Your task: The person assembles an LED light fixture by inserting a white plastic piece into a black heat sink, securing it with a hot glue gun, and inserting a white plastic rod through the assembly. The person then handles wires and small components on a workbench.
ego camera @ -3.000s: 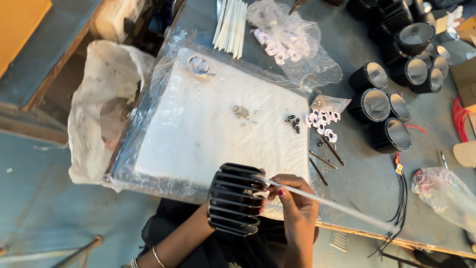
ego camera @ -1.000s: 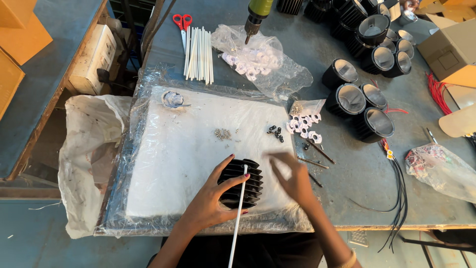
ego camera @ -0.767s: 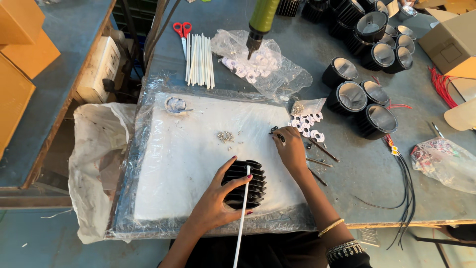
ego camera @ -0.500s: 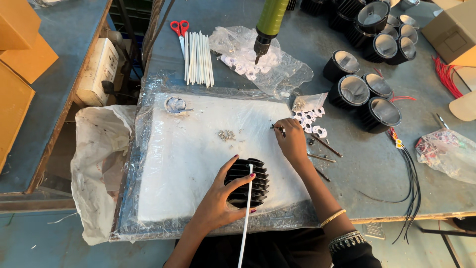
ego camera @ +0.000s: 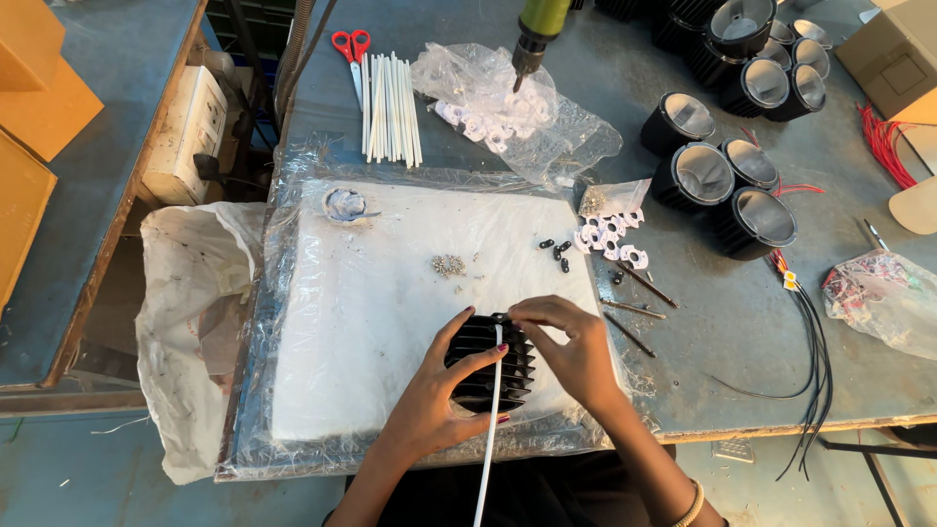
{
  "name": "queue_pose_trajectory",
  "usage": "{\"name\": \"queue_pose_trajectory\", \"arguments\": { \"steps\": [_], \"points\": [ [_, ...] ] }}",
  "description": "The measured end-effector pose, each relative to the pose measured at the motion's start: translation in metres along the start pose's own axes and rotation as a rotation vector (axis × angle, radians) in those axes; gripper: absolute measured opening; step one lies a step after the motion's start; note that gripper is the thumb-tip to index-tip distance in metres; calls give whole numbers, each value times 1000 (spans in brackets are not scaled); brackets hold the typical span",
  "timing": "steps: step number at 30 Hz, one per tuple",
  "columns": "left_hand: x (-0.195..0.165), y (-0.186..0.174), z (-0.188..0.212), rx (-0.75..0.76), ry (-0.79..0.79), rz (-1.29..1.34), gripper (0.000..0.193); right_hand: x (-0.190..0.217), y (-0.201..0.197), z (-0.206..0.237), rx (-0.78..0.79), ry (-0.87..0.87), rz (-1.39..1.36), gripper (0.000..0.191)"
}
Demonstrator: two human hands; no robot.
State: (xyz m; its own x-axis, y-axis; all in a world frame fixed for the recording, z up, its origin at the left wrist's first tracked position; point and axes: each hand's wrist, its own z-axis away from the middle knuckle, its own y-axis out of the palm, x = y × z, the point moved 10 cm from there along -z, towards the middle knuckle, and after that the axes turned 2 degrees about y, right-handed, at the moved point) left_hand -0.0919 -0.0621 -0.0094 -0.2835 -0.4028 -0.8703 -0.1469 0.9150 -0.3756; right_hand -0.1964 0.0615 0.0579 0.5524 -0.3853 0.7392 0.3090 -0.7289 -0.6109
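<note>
Black ribbed metal cylindrical housing (ego camera: 491,363) lying on white padded mat (ego camera: 390,312) near front edge of grey bench (ego camera: 683,322). Left hand (ego camera: 434,400) cupped around housing, grip closed on it. Right hand (ego camera: 571,346) over top rim, fingertips pinched (contents not discernible). Thin white plastic tube (ego camera: 491,429) running down across housing.

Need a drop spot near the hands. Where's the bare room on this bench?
Free: white pad left of the left hand, below the screw pile. Also grey benchtop between the loose rods and black cables. Crowded: black housings at upper right, white tubes and bagged parts along the top.
</note>
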Motion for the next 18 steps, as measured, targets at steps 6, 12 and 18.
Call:
{"name": "queue_pose_trajectory", "arguments": {
  "steps": [6,12,18],
  "points": [
    [3,1,0,4,-17,-5,78,6,8,7,-11,-5,-27,21],
    [3,2,0,13,-34,5,77,15,8,12,-33,-89,15,21],
    [5,3,0,24,-38,-10,77,9,10,1,114,-31,24,25]
  ]
}}
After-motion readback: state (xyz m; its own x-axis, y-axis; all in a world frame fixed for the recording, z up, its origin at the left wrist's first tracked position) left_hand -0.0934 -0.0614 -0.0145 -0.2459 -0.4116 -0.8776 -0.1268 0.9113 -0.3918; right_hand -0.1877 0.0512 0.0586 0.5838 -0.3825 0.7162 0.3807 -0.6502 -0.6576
